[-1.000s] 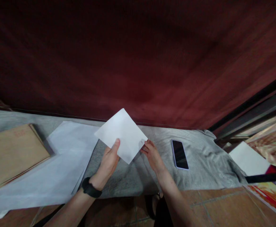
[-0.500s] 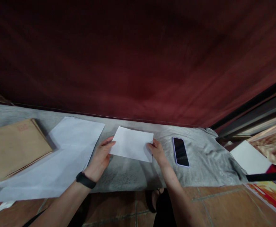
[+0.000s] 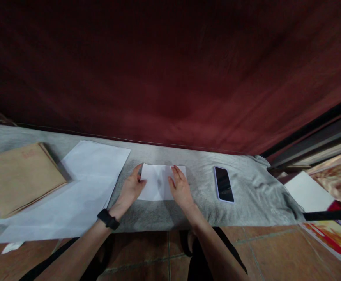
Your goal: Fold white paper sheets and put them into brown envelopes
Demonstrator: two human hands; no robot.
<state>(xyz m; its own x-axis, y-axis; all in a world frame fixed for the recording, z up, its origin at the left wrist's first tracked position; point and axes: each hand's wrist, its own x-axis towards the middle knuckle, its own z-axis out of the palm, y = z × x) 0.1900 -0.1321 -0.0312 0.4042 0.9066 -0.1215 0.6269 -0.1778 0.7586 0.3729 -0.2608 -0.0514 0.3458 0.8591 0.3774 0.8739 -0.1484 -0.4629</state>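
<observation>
A small white sheet of paper lies on the grey cloth in front of me, with a faint upright crease right of its middle. My left hand, a dark band on its wrist, grips the sheet's left edge between the thumb on top and the fingers at the side. My right hand rests on the right part of the sheet, fingers stretched out and thumb apart. It covers part of the paper there. To the right of that hand, a phone with a dark screen and lilac case lies on the cloth.
Large white sheets spread to the left, partly under brown paper envelopes. The grey cloth covers the bench up to a dark red curtain. At far right are a white board-like piece and a colourful printed package.
The sheet, held up by both edges before, is now lower and lies flatter. My right hand has let go of the right edge and moved inward onto the paper.
</observation>
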